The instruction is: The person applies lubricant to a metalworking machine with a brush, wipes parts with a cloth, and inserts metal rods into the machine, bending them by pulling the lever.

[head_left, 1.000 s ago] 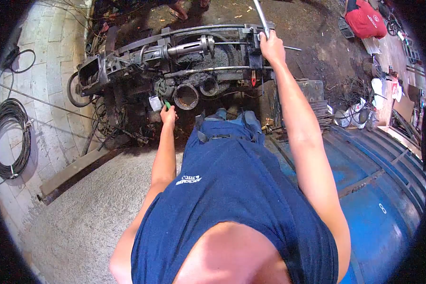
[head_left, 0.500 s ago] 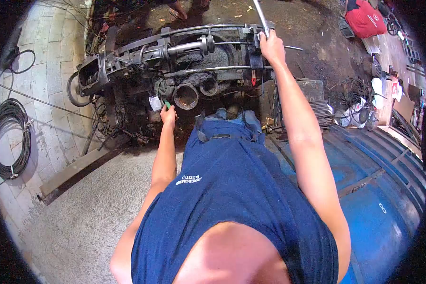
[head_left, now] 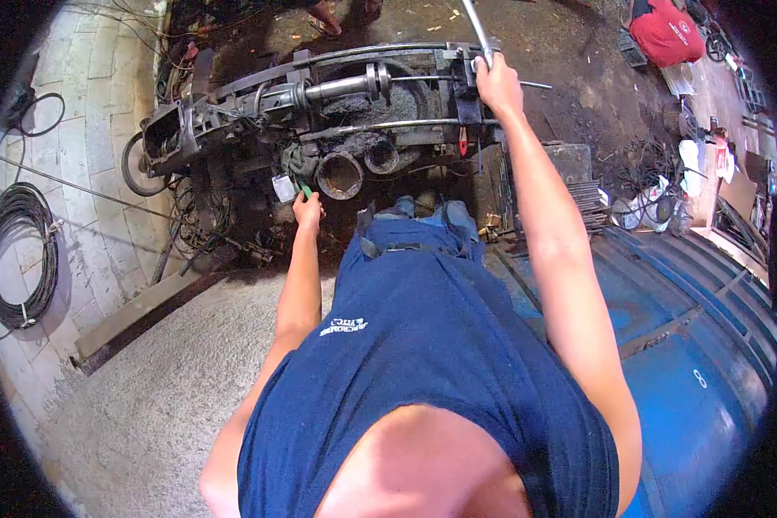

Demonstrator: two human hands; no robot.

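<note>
A long dark metal machine (head_left: 345, 125) with rails lies across the upper middle. My left hand (head_left: 307, 210) is closed on a small green-handled object (head_left: 306, 189) at its near side, next to a white tag (head_left: 283, 189) and a metal ring (head_left: 339, 176). At the machine's right end, my right hand (head_left: 497, 84) is wrapped round the lower end of a silver bar (head_left: 475, 26) that slants up out of view. A bare shaft (head_left: 345, 89) and a thin rod (head_left: 535, 85) run along the machine. Below the right end hangs a red-handled tool (head_left: 463, 141).
Coiled cable (head_left: 22, 255) rests on the tiled floor at the left. Blue metal panels (head_left: 682, 371) lie at the lower right. A red cloth (head_left: 667, 34) is at the upper right. Another person's feet (head_left: 326, 19) show at the top, beyond the machine.
</note>
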